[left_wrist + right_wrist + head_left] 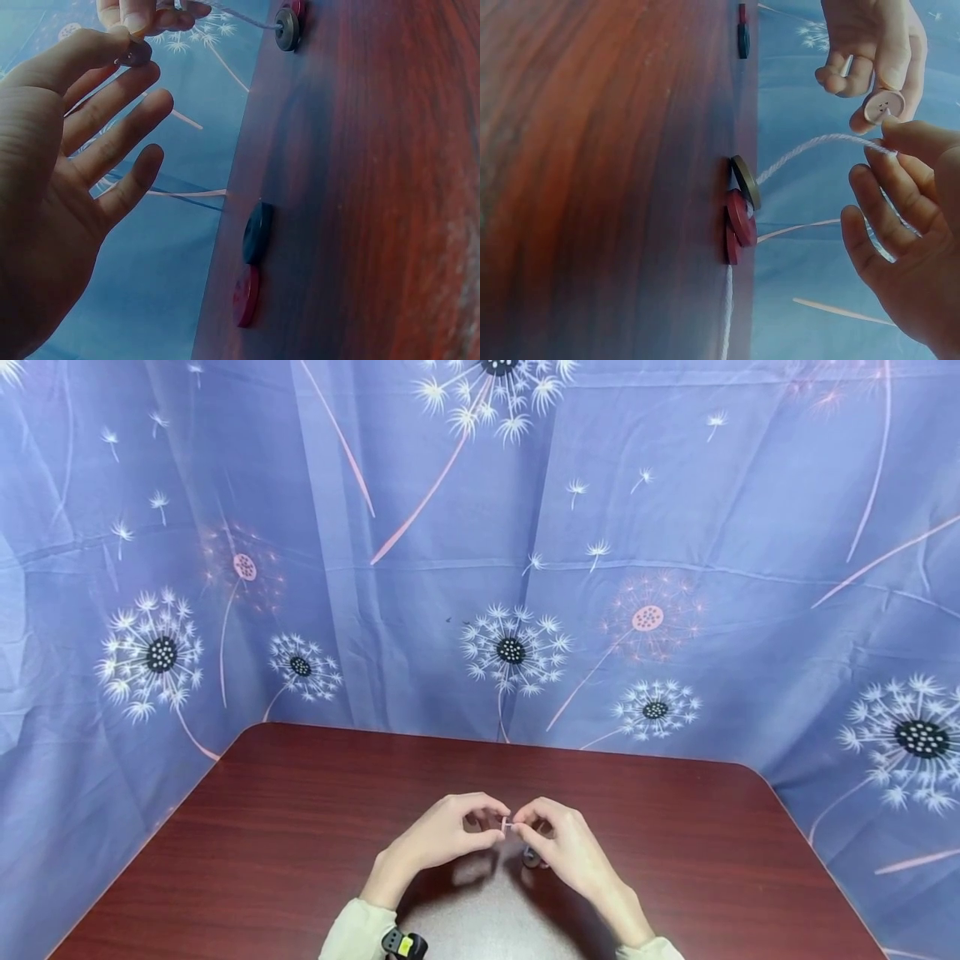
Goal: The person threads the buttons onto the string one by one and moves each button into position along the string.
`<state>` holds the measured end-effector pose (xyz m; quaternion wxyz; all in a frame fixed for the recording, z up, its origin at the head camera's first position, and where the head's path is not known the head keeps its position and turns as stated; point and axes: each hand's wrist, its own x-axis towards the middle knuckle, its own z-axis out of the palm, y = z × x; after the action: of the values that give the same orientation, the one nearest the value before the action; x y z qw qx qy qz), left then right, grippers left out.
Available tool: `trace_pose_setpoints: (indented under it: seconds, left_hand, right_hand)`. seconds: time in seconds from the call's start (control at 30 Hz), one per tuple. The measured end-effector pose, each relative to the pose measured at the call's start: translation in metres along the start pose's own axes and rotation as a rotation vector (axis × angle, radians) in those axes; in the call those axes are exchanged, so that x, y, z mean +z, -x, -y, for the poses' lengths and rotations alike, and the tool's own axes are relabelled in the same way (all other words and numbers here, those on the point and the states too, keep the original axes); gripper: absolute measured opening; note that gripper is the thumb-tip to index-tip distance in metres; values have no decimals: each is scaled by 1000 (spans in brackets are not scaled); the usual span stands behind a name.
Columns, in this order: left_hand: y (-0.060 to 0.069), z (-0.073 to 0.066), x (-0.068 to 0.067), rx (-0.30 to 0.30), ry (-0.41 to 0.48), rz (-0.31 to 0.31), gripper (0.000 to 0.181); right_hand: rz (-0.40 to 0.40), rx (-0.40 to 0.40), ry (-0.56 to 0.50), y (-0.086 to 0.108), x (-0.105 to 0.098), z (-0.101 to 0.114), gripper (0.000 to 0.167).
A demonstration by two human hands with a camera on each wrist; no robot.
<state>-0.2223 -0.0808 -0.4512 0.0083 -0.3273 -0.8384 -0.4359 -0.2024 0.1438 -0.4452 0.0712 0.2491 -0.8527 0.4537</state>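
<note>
My left hand (442,835) pinches a pale pink button (877,112) between thumb and fingertips, holding it up above the table. My right hand (570,847) pinches a white cord (821,139) at the button's face, where the small holes show. Whether the cord's tip passes through a hole, I cannot tell. From the right hand the cord arcs down to an olive-brown button (745,182) on the table, with red buttons (739,214) strung against it. More cord trails away past the red ones.
A dark teal button (257,232) and a red button (245,298) lie touching each other on the brown wooden table (300,827). Blue dandelion-print cloth (420,610) hangs behind the table and along its sides.
</note>
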Motion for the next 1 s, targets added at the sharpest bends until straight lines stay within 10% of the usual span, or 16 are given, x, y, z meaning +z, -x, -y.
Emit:
trace_pose_setpoints:
  seconds: [1.0]
  left_hand:
    - [-1, 3, 3, 56, -25, -31, 26]
  right_hand:
    - [-4, -126, 57, 1, 4, -2, 8]
